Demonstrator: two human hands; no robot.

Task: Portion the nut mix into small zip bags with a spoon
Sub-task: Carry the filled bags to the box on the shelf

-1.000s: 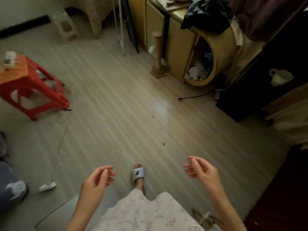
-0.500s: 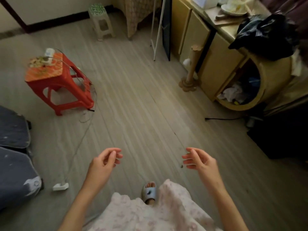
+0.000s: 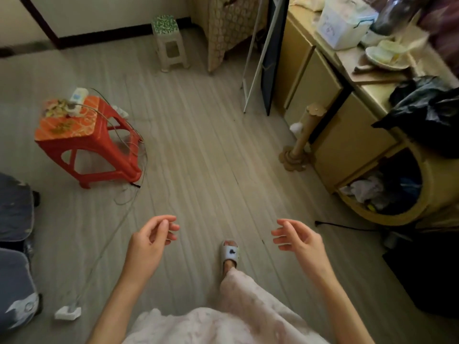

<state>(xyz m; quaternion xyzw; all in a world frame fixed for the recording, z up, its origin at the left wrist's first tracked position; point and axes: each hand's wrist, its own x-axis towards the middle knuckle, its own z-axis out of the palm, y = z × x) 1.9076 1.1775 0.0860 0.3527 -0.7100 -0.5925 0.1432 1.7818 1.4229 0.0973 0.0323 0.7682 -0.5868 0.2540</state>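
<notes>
Grey cushions (image 3: 15, 207) at far left edge, on the floor (image 3: 198, 157). Red stool (image 3: 82, 140) next, carrying a white device (image 3: 78, 95) and loose wires trailing down to a white plug (image 3: 67, 313). Pale stool (image 3: 169, 43) against the back wall. Left hand (image 3: 149, 242) raised over the floor, fingers loosely curled, holding nothing. 1 foot in a white slipper (image 3: 230, 253) between the hands. Right hand (image 3: 298, 239) raised, fingers spread a little, holding nothing. Yellow bench (image 3: 352, 100) at right carries a white bag (image 3: 345, 21), a plate (image 3: 385, 54) and a black bag (image 3: 427, 110). Nut mix, zip bags, spoon: cannot tell where.
</notes>
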